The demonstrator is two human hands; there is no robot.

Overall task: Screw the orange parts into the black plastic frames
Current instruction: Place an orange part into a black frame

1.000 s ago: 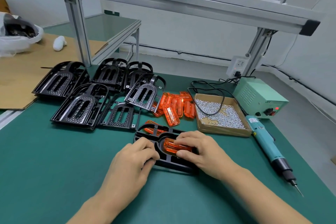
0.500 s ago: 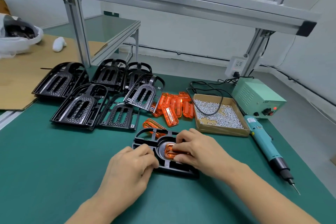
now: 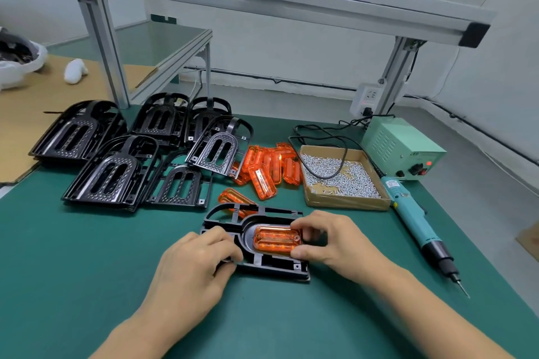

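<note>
One orange part (image 3: 276, 239) sits in the recess of the black frame (image 3: 256, 262) lying flat on the green mat (image 3: 73, 271) directly in front of me; I see no screw in it yet, so I judge the fastening itself not begun. My right hand (image 3: 335, 242) pinches the part's right end between thumb below and forefinger above, fingers curled, as if aligning it with the seat. My left hand (image 3: 192, 268) grips the frame's left edge, fingers curled over the rim, steadying it against the mat. Left to do, as I read it: fetch a screw from the cardboard tray of screws (image 3: 341, 178), take up the electric screwdriver (image 3: 420, 227) lying well apart to the right, and drive the fasteners. Beyond the frame, a heap of spare orange parts (image 3: 268, 166) and a stack of empty black frames (image 3: 116, 160) wait unassembled, so most of the batch remains. No finished assembly is visible anywhere.
</note>
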